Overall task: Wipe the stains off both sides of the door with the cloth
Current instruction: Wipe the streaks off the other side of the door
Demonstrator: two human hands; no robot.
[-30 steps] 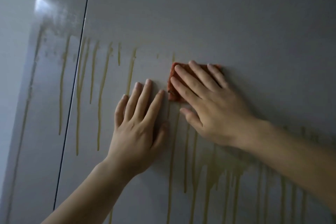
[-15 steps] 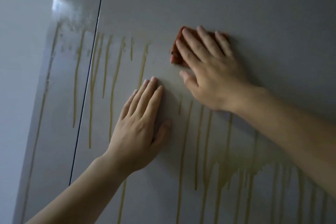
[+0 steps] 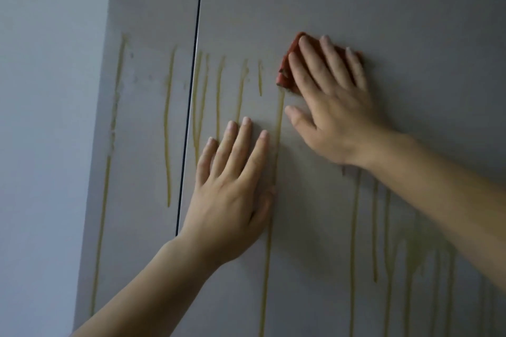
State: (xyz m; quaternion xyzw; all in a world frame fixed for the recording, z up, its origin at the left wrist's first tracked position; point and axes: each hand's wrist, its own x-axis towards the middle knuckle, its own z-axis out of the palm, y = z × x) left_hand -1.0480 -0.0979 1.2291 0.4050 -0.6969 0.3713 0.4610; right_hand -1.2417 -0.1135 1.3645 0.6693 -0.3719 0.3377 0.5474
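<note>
A grey door [image 3: 356,3] fills the view, streaked with yellow drip stains [image 3: 219,96] running downward. My right hand [image 3: 334,107] presses a folded red-orange cloth [image 3: 287,74] flat against the door with straight fingers; only the cloth's left edge and top corner show past the fingers. My left hand [image 3: 232,191] lies flat on the door below and to the left of the cloth, fingers straight, holding nothing. More yellow streaks [image 3: 388,254] run below my right forearm.
A thin dark vertical gap [image 3: 191,90] separates the door from a narrow grey panel [image 3: 147,117] on the left, which also carries yellow streaks. Left of that panel is a plain pale wall [image 3: 46,145].
My right hand slid the cloth upward on the door from beside my left hand's fingertips. The streak stubs above my left hand are gone. The view shifted left.
</note>
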